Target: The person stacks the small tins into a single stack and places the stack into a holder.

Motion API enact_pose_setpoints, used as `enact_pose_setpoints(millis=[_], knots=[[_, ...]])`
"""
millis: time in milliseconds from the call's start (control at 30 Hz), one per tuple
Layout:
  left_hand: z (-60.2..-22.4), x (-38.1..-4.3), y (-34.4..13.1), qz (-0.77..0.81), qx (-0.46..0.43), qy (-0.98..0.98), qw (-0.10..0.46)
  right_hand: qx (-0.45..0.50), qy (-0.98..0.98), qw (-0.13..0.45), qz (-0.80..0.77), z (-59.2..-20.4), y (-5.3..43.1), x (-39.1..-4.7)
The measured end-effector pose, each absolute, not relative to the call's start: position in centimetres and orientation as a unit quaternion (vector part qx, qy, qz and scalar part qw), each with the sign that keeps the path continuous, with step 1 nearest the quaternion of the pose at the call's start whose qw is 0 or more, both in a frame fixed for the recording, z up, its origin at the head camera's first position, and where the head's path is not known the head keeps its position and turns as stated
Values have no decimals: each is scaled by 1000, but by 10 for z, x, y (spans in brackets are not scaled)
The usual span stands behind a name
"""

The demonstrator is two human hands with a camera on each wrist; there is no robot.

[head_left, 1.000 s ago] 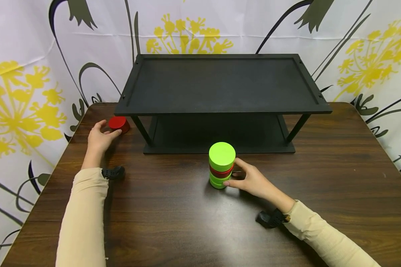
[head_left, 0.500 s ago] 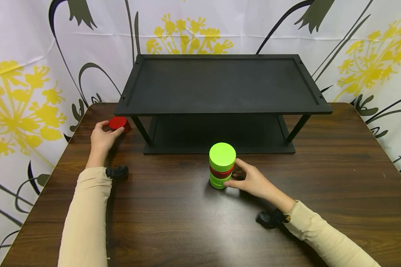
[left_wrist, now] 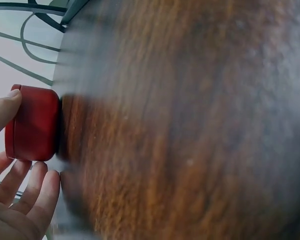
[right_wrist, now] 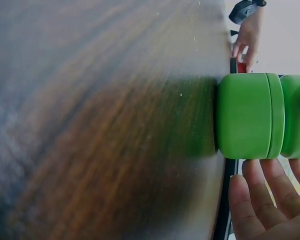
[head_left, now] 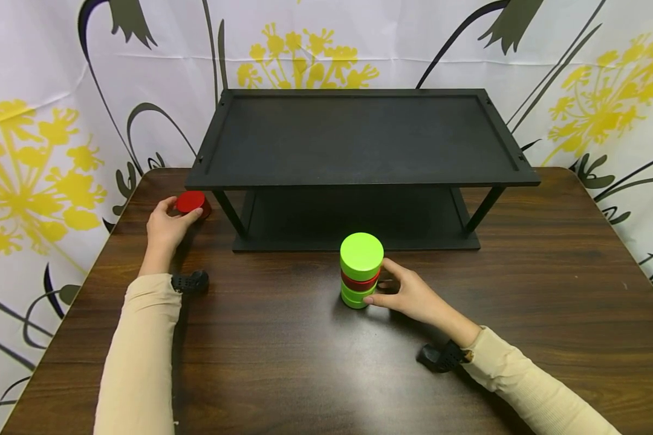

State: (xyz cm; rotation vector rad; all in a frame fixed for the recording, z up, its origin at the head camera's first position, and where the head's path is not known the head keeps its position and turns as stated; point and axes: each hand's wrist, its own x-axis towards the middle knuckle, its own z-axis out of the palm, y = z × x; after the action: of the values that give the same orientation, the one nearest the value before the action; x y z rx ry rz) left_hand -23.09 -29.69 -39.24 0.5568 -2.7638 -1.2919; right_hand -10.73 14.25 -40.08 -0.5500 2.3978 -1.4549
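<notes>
At the table's far left corner my left hand [head_left: 164, 232] holds a small red round lidded jar [head_left: 189, 202] between thumb and fingers. In the left wrist view the red jar [left_wrist: 37, 122] stands upright on the wood, the thumb on one side and the fingertips against the other. Front and centre stands a stack of round jars [head_left: 361, 255], green on top, a red band in the middle, green below. My right hand [head_left: 413, 293] grips that stack low from its right side. The right wrist view shows the lowest green jar [right_wrist: 245, 117] with its base on the table.
A black two-tier shelf [head_left: 354, 139] stands at the back of the dark wooden table [head_left: 272, 362]. Its left post [head_left: 230, 212] is just right of the red jar. A flower-patterned curtain [head_left: 168, 54] hangs behind and beside the table.
The left hand has shifted slightly right and closer around the red jar, which stays in place. My right hand and the stack have not moved.
</notes>
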Motion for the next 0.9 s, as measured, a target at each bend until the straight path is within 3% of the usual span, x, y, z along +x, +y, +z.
enact_pose_setpoints(millis=[900], knots=[[-370, -221, -303, -468, 236, -847, 90, -194, 827, 143, -508, -403, 141, -108]])
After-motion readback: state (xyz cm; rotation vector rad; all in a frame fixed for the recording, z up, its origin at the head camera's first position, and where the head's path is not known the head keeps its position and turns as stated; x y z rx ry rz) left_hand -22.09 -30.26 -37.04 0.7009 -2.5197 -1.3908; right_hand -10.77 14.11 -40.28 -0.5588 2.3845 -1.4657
